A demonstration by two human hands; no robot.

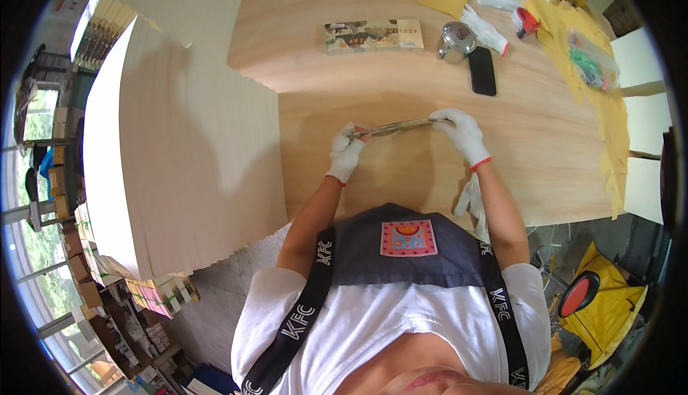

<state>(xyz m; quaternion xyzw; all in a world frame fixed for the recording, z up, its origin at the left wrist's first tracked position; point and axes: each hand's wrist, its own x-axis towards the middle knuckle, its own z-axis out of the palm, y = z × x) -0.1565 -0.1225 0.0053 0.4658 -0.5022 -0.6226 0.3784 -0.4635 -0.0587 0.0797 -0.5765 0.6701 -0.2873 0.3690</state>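
Observation:
Both of my hands wear white knit gloves with red cuffs. Between them, above the wooden table (344, 108), a thin flat booklet-like piece (398, 128) is held almost edge-on, so its faces barely show. My left hand (345, 156) pinches its left end, with bare fingertips showing at the edge. At the other end, my right hand (464, 137) grips the corner with the fingers over the top. Beyond them lies a rectangular block of printed books (373, 36) with a picture on its cover. A loose white glove (470, 205) lies by the table's front edge, beside my right forearm.
Tall stacks of white paper (179, 137) rise at the left. Far right are a lidded metal cup (457, 39), a black phone (482, 73), another white glove (486, 31), a red tape roll (525, 21) and brown paper (562, 58). A yellow bag (609, 302) sits below the right edge.

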